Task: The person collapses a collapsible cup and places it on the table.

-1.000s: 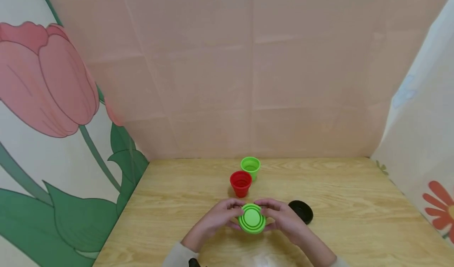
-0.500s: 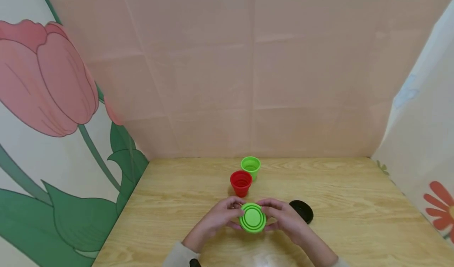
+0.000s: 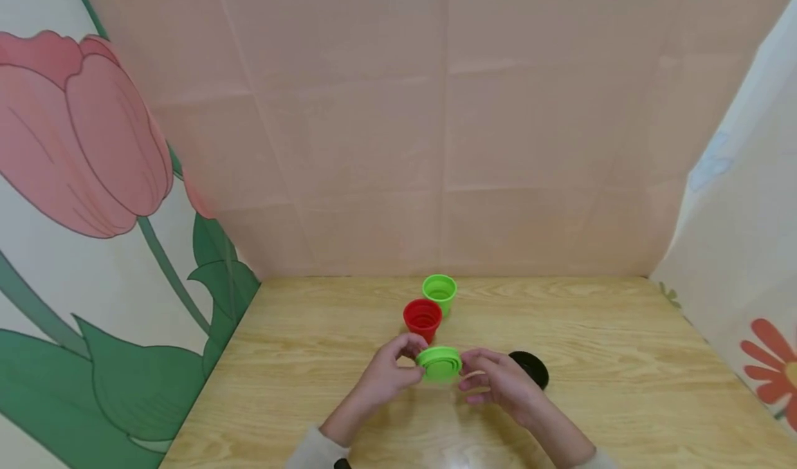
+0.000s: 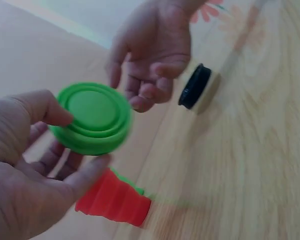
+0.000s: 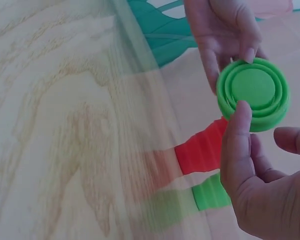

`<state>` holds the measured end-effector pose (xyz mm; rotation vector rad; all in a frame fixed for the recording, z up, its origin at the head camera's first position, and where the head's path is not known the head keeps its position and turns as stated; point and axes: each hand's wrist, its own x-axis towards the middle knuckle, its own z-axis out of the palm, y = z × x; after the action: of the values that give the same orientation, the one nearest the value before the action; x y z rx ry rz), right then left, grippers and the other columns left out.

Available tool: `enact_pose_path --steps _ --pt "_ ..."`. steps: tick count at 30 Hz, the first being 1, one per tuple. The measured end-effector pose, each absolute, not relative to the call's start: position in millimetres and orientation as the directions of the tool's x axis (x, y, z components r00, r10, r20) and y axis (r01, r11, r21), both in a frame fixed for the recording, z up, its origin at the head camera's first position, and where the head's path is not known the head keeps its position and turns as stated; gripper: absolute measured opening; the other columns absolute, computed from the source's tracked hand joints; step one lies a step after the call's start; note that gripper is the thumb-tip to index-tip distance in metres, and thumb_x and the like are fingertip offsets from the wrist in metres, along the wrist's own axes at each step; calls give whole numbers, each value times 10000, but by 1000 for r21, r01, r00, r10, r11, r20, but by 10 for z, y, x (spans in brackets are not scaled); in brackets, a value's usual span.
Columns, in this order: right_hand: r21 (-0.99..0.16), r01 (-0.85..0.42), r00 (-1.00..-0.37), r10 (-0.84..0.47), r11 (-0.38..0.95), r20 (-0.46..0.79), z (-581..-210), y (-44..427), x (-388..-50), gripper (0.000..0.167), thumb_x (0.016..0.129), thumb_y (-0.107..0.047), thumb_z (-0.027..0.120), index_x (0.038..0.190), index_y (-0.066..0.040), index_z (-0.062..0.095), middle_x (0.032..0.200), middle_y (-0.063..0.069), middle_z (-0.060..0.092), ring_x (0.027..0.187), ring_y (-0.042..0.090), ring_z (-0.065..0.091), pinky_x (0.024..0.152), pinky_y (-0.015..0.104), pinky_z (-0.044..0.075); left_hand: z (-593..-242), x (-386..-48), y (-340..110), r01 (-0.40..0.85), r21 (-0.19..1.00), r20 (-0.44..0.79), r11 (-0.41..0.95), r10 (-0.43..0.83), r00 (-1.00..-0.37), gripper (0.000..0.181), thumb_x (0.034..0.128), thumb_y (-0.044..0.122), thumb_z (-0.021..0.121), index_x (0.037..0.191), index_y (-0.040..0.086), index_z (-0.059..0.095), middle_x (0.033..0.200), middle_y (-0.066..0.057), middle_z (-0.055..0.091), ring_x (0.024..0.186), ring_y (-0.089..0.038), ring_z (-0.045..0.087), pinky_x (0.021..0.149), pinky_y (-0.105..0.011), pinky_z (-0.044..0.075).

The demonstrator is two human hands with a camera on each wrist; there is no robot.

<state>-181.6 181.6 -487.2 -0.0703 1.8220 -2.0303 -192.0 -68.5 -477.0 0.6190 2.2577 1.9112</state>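
A collapsed green folding cup [image 3: 439,364], a flat disc with concentric rings, is held above the table, tilted. My left hand [image 3: 387,378] pinches its left edge between thumb and fingers, as the left wrist view also shows on the green disc [image 4: 92,117]. Close to the cup's right side is my right hand [image 3: 501,382], its fingers loosely bent and its thumb off the cup in the right wrist view. Whether a right fingertip touches the rim, I cannot tell. Just beyond the left hand stands an expanded red cup [image 3: 423,318], with an expanded green cup [image 3: 439,293] behind it.
A round black piece [image 3: 530,370], like a collapsed cup, lies on the wooden table [image 3: 610,351] behind the right hand, partly hidden by it. A pink sheet [image 3: 349,144] hangs at the table's back edge, with flower-printed panels to both sides.
The collapsed green cup has tipped and risen slightly, showing its rim more edge-on. My right thumb and fingers have come off their two-sided grip, while the left hand keeps its hold.
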Motion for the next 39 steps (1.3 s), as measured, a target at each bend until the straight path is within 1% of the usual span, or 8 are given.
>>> enact_pose_path --steps 3,5,9,12,17,22,29,39 --pt "-956 284 -906 -347 -76 -242 -4868 1821 -1833 330 1012 -291 593 1202 -21 600 1068 99 659 916 219 701 791 380 615 -4777 -1900 -665 345 928 273 140 374 -886 335 815 -87 679 1100 90 672 1041 -33 604 1017 -163 581 914 -271 564" --pt "-951 298 -899 -360 -84 -250 -4855 1825 -1833 363 1017 -316 590 1220 -16 577 1086 113 669 926 227 709 789 368 618 -4803 -1890 -662 471 867 379 166 395 -837 336 817 -108 696 1078 105 686 1057 -23 598 1025 -141 590 944 -281 563" --pt "-939 322 -882 -398 -117 -253 -4834 1831 -1829 374 1026 -338 572 1228 -23 586 1087 111 684 917 214 713 788 339 618 -4870 -1887 -669 731 631 592 259 449 -670 348 797 -85 747 1039 162 713 1052 2 580 1013 -111 568 915 -257 545" --pt "-930 330 -869 -437 -162 -232 -4829 1830 -1835 316 1042 -321 546 1184 -50 624 1055 72 699 904 192 706 790 323 617 -4912 -1892 -679 843 444 689 302 487 -537 348 774 -55 768 1013 194 722 1043 14 570 1007 -129 528 873 -227 507" --pt "-919 323 -868 -459 -227 -191 -4819 1833 -1846 222 1059 -248 508 1141 -81 630 1031 30 706 904 174 700 787 309 618 -4946 -1897 -688 915 214 723 342 574 -383 328 757 -17 788 978 220 737 1026 39 572 1041 -141 526 947 -204 472" --pt "-922 318 -870 -454 -222 -191 -4841 1828 -1833 202 1039 -172 534 1197 -56 579 1065 36 689 949 177 696 831 339 615 -4949 -1865 -699 930 98 685 355 653 -322 326 766 -14 778 977 233 759 1015 60 569 1067 -132 544 981 -172 462" --pt "-927 315 -879 -431 -204 -204 -4892 1835 -1825 253 1011 -140 575 1240 -33 566 1096 46 696 948 195 706 820 350 615 -4931 -1842 -695 940 73 656 333 694 -297 295 814 -5 766 1017 209 769 1045 51 564 1085 -136 544 987 -164 464" --pt "-936 300 -900 -379 -183 -215 -4882 1852 -1856 296 1002 -148 586 1263 -17 541 1078 35 682 936 185 698 797 355 617 -4909 -1828 -724 835 425 534 350 649 -543 320 897 146 775 1208 166 704 1292 -39 561 1254 -161 460 1039 -369 502"
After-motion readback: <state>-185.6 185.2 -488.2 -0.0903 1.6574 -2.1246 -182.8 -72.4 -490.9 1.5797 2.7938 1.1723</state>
